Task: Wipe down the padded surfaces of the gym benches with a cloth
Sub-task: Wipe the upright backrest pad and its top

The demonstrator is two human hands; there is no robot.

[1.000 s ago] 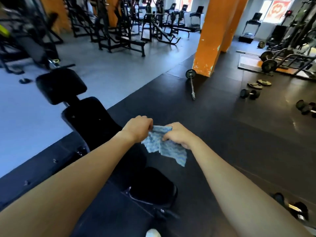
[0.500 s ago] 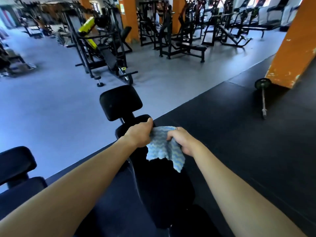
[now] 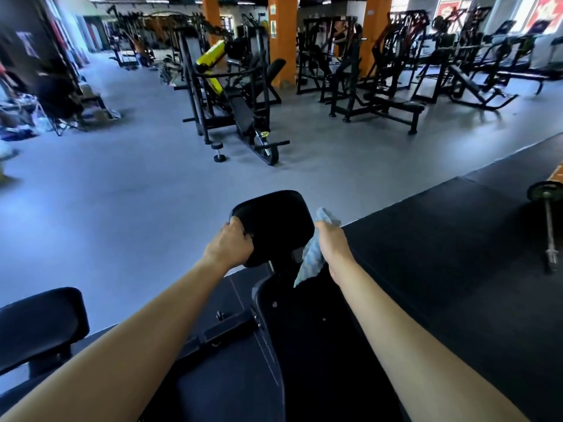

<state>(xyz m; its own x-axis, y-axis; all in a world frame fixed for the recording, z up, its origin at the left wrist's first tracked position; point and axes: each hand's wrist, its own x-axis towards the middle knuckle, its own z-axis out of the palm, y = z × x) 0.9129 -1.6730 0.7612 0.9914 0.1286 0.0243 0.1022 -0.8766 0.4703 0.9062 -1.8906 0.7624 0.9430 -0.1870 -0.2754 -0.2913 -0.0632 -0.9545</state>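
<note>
Showing at eight o'clock a second black pad (image 3: 39, 324), round-cornered and cut off by the frame edge; next to the right, just left of centre, the left hand (image 3: 231, 245), fingers curled over the nine-o'clock edge of the head pad (image 3: 274, 220) and clamped on it; black, glossy, rounded-rectangular padding, tilted on a short post above the long back pad (image 3: 304, 345) running down toward six o'clock; beyond it at twelve o'clock, black weight machines (image 3: 237, 95) and an orange pillar (image 3: 281, 41) on grey floor; at the head pad's three-o'clock edge, against it or just beside it, contact unclear, the cloth (image 3: 313, 257): pale blue with white wavy stripes, crumpled, bunched at the top and hanging in a loose pointed tail toward six o'clock; gripped in the fist of the right hand (image 3: 332, 248), a tuft sticking out at twelve o'clock above the knuckles, the tail dropping along the hand's nine-o'clock side, between wrist and pad post; hands apart, one on each side of the head pad; farther right, at three o'clock, a barbell (image 3: 548, 226) lying on the dark mat (image 3: 441, 254), well apart from the bench.
</note>
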